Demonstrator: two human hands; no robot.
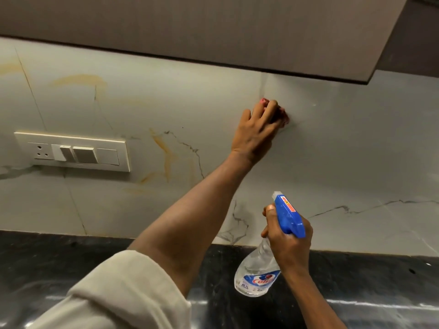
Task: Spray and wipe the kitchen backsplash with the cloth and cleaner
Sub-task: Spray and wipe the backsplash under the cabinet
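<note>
Red cloth [283, 115] peeks out from under the fingers [270, 108] of the left hand [257, 132]. The fingers are bent close together over the cloth, which is bunched up, and they press it against the backsplash [344, 138]. Only small bits of the cloth show past the fingertips. The spot is high on the wall, just below the edge of the dark cabinet [213, 27]. The left arm reaches up from the bottom left, with a white sleeve [118, 293] rolled up near the elbow.

The right hand [289, 243] is lower down and to the right. Its fingers are curled tight round the neck of the spray bottle [259, 274], right under the blue spray head [291, 217]. The bottle is see-through with a blue and red label. It hangs tilted in the air above the black countertop [71, 262], and its nozzle points up at the wall.

The backsplash is pale grey with thin dark lines like cracks. Yellow-brown marks [166, 150] run across it to the left of the cloth. Further left, a white switch plate [73, 151] is fixed on the wall, well apart from both hands.
</note>
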